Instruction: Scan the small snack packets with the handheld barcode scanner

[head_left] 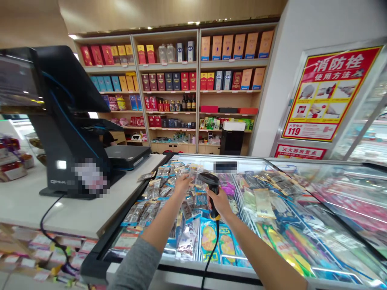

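My right hand (222, 203) is wrapped round the handle of a black barcode scanner (213, 183). The scanner is upright, its head towards my left hand, and a black cable (216, 241) runs down from its handle. To its left, my left hand (183, 185) has its fingers closed on the edge of what looks like a small clear snack packet (194, 172); its outline blends with the packets behind. Many similar packets (151, 211) with blue and tan edges are spread over the glass-topped freezer below both hands.
On the left, a checkout terminal (68, 133) stands on a white counter (121, 193). Inside the freezer (93, 262) are white wire baskets (242, 205) and colourful frozen packs (208, 237). Shelves (198, 68) of boxed goods line the back wall, and a red fire-hydrant sign (329, 92) hangs at right.
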`<state>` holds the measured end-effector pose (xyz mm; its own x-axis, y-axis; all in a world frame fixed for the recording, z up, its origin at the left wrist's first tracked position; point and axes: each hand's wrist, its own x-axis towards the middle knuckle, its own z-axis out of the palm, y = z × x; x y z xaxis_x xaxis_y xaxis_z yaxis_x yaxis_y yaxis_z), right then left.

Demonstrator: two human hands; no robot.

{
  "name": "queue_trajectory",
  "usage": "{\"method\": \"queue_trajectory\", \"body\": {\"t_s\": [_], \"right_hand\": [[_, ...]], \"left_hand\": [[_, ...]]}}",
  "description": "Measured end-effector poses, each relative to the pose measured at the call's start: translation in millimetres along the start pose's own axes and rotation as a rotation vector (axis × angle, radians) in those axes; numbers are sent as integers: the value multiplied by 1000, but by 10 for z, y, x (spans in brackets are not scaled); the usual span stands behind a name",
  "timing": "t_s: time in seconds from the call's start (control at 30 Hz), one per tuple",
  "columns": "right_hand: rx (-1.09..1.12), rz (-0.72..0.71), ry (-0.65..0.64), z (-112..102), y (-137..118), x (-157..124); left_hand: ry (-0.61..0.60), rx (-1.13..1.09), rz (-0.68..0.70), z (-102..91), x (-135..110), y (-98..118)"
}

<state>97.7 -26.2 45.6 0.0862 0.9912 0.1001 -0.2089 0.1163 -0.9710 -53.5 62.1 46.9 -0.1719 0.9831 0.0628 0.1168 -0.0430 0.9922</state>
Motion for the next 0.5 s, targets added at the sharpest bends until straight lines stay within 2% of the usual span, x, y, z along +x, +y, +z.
{"method": "queue_trajectory", "body": {"t_s": [0.13, 0.27, 0.37, 0.5], "right_hand": [[-114, -13, 117, -543, 2, -40], [-218, 28, 179, -985, 68, -154], [-263, 55, 201, -1175, 144, -256], [-329, 62, 201, -1265, 205, -341]], "left_hand": [[-50, -205, -128, 635, -95, -137], [-108, -275, -116, 1086, -170, -311], [-98, -222, -57, 1246, -192, -430], [-58, -97, 42, 1286, -188, -523]]}}
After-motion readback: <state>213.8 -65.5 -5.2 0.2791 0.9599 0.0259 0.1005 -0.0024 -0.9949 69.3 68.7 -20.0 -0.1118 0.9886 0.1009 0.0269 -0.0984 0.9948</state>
